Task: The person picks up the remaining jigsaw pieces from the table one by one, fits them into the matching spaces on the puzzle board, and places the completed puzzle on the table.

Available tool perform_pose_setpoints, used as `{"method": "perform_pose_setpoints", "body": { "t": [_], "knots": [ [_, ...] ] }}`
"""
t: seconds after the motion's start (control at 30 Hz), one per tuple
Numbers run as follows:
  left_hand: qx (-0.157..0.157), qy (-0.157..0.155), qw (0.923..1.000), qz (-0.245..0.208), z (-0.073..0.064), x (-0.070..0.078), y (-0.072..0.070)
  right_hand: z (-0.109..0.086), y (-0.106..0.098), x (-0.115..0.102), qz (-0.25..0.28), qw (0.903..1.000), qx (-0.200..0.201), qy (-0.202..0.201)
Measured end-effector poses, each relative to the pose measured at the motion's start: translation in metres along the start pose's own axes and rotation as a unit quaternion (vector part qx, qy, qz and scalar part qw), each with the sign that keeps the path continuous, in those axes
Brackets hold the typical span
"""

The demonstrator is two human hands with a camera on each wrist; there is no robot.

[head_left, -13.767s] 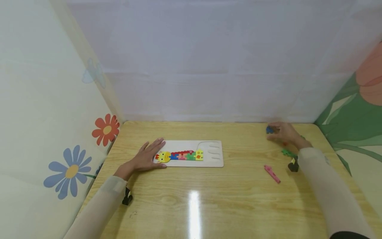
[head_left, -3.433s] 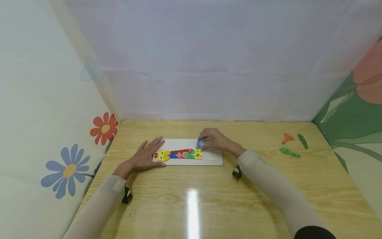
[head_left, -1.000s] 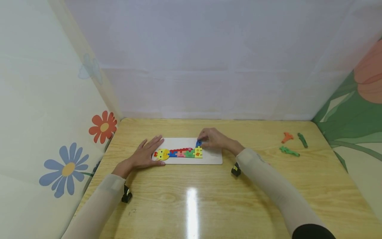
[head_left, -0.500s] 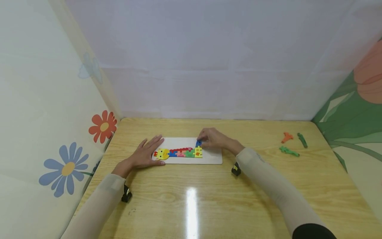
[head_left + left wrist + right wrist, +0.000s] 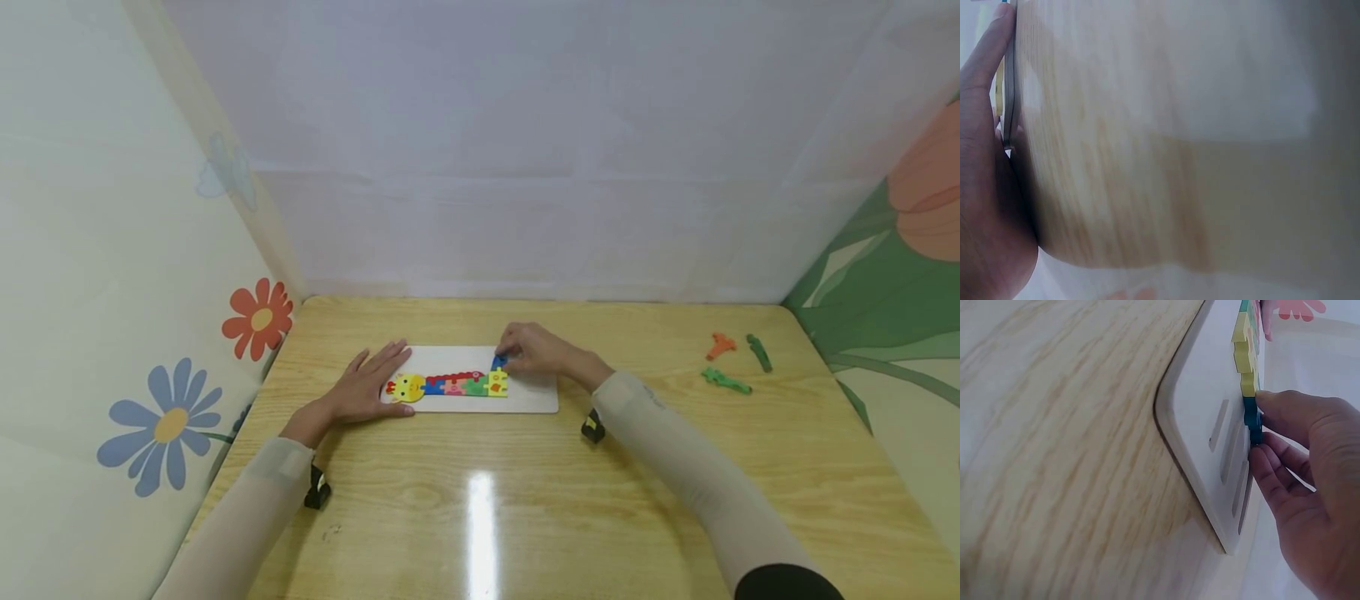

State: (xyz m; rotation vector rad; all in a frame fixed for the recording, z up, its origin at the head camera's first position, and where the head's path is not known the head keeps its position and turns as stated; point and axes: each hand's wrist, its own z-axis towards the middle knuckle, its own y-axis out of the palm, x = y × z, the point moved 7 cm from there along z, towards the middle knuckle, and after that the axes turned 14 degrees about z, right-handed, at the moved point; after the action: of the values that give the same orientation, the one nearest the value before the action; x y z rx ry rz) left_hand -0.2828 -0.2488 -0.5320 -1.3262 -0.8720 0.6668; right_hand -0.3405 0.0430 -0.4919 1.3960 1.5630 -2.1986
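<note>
One blue puzzle piece [image 5: 498, 362]: our right hand [image 5: 542, 349] is pinching it against the yellow piece [image 5: 497, 385] on the giraffe board [image 5: 534, 400]; our left hand [image 5: 363, 392] is resting outstretched on the board's left end.

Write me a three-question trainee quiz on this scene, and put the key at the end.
1. Which hand pinches the blue puzzle piece?
2. True or false: the left hand rests at the giraffe head end of the white puzzle board.
3. In the head view, how many loose pieces are visible on the table to the right of the board? a) one b) three c) six

Key:
1. The right hand.
2. True.
3. b: the orange piece, dark green piece and light green piece.
</note>
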Motion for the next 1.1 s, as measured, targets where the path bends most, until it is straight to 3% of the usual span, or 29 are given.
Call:
{"method": "perform_pose_setpoints", "body": {
  "t": [0.23,0.7,1.1],
  "knots": [
    [0.015,0.008,0.9998,-0.006,-0.001,-0.002,0.001,0.0,0.001,0.0,-0.009,1.0,-0.002,0.003],
    [-0.037,-0.019,0.999,0.013,0.001,0.002,-0.003,-0.005,-0.004,0.002,0.0,1.0,0.002,0.007],
    [-0.034,-0.017,0.9992,0.013,0.0,0.001,-0.001,-0.016,-0.014,0.001,-0.006,0.9997,0.012,0.018]
  ]
}}
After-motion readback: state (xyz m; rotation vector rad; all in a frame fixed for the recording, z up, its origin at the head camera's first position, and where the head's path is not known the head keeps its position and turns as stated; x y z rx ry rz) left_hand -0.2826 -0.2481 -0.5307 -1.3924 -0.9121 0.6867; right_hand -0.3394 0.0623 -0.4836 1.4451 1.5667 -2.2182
